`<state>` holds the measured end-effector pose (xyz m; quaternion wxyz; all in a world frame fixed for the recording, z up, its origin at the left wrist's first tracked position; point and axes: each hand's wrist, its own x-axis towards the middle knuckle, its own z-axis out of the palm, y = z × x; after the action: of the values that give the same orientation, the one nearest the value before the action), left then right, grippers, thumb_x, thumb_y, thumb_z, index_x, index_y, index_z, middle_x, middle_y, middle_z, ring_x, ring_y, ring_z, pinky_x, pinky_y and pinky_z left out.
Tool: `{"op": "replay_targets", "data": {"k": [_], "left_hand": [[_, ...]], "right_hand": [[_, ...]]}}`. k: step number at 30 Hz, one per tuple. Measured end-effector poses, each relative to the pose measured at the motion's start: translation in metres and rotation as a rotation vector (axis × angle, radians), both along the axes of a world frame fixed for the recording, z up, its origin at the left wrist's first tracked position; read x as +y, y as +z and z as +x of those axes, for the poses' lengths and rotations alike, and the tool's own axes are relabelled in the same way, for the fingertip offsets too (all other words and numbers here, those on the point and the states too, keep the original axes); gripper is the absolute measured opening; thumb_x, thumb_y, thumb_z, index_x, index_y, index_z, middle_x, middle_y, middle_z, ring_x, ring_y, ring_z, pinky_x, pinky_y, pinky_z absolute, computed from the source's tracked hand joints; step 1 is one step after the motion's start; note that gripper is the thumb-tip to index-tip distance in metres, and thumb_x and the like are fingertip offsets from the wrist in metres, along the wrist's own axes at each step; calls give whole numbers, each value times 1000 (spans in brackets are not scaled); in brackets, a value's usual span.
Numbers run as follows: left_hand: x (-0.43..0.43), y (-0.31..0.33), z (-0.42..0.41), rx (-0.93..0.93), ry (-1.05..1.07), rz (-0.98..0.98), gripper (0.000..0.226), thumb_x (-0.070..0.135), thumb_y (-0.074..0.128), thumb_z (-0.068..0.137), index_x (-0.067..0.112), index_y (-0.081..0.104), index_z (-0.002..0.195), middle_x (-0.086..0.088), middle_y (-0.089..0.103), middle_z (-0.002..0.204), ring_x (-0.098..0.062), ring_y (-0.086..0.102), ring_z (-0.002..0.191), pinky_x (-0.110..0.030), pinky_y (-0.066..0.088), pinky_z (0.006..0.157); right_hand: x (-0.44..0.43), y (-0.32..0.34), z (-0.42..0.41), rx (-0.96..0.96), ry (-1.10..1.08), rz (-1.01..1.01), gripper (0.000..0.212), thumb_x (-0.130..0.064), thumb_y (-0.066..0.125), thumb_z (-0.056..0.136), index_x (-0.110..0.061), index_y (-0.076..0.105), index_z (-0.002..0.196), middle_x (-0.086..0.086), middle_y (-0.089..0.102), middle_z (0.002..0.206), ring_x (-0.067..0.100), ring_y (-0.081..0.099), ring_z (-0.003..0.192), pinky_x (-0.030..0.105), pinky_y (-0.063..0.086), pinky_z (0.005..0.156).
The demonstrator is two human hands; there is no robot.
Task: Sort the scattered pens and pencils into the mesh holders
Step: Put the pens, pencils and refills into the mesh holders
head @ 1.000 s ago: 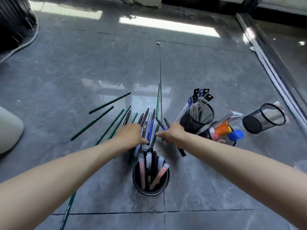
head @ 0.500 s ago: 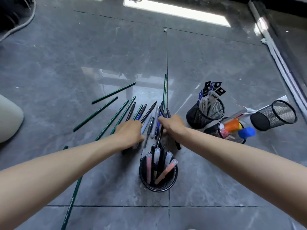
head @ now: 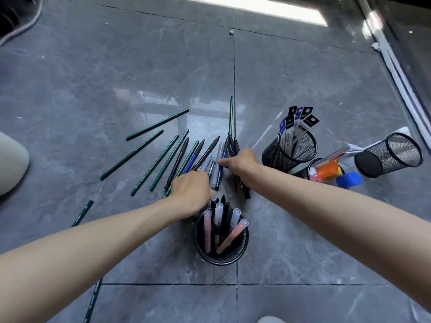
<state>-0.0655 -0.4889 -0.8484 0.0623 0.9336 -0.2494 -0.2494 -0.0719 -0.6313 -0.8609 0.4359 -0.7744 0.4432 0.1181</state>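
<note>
Several pens and green pencils lie fanned out on the grey tiled floor. My left hand covers the near ends of the blue and black pens, fingers curled down onto them. My right hand grips a bundle of dark pens, one fingertip touching a blue pen beside it. Just in front of my hands, an upright mesh holder has several pens in it. A second upright mesh holder carries refill packs. A third mesh holder lies empty on its side.
A tipped holder with orange and blue markers lies between the right-hand holders. More green pencils run along the floor at lower left. A white object sits at the left edge, and a door track runs along the right.
My right hand has slid farther forward onto the dark pens, and my left hand has shifted right over the pens' near ends. The pens lie bunched closer together.
</note>
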Motion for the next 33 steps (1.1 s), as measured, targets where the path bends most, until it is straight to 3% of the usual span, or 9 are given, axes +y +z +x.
{"op": "replay_targets", "data": {"k": [5,9,13,16,19,23,27,29,33], "left_hand": [[10,6,15,3,153,-120,31,34,52,81,15,42,59,0,46,56,-19,44,51,-25,28,47],[18,11,28,96,236,-174,31,26,50,82,16,30,60,-2,34,56,-21,31,53,-26,21,51],[19,12,33,160,229,-247,20,17,52,83,13,40,68,-8,45,66,-21,39,63,-29,31,61],[19,12,32,181,221,-295,14,13,53,82,13,45,70,-9,49,68,-21,42,63,-31,34,60],[20,14,33,191,206,-361,5,15,54,83,12,53,79,-4,55,69,-17,46,56,-28,38,52],[21,20,34,270,247,-518,7,17,54,87,19,53,80,-1,60,68,-11,47,42,-18,35,36],[12,34,38,347,349,-739,8,18,59,90,13,56,85,-3,63,64,-7,47,35,-18,34,39],[7,42,41,359,402,-812,12,21,63,88,12,58,92,-4,65,63,-9,48,37,-19,35,40],[-3,53,41,387,414,-905,20,22,69,84,11,57,95,-8,64,64,-12,51,42,-21,37,43]], "right_hand": [[-2,-2,-2,32,-1,106,28,-16,75,76,-10,52,62,6,47,58,16,43,48,24,35,47],[-3,-1,-9,71,145,-25,34,-17,73,75,-14,44,58,2,41,55,15,41,47,24,32,46],[4,4,-18,148,366,-117,36,-17,76,72,-14,43,57,1,43,55,14,45,50,24,33,43],[8,3,-31,108,337,-116,28,-20,71,69,-13,47,57,2,47,56,15,48,52,23,34,44],[5,12,-40,33,97,100,17,-21,64,73,-11,53,65,4,51,59,16,50,49,21,37,45],[-9,38,-36,-97,-91,465,24,-23,56,85,-13,44,66,2,46,50,13,38,35,18,32,36],[-7,62,-28,-246,-329,901,31,-22,56,93,-10,45,67,15,65,59,18,63,46,22,51,40],[-3,69,-25,-311,-348,1006,22,-21,51,97,-4,51,83,22,70,71,25,71,59,26,57,47],[1,72,-21,-395,-305,1035,25,-28,47,99,-5,56,95,16,71,71,20,71,61,27,59,55]]}}
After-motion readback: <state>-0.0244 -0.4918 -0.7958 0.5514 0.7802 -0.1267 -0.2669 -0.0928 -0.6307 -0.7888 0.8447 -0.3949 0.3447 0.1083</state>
